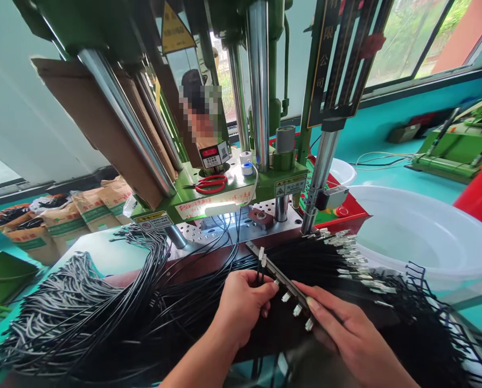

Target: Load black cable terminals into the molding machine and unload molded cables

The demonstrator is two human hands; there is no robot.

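Observation:
My right hand grips the lower end of a dark metal bar, thumb along its top. Several silver connectors stick out along the bar's side. My left hand pinches a black cable with a silver connector against the bar's middle. Another silver connector sits near the bar's far end, its cables running down behind my left fingers. Beneath both hands, black cables lie in a thick bundle across the worktable, many with silver connectors at their right ends.
A green press with steel columns stands straight ahead. Red-handled scissors lie on it. More black cables spread to the left. At right are a red control box and a large white tub. Paper sacks stand behind left.

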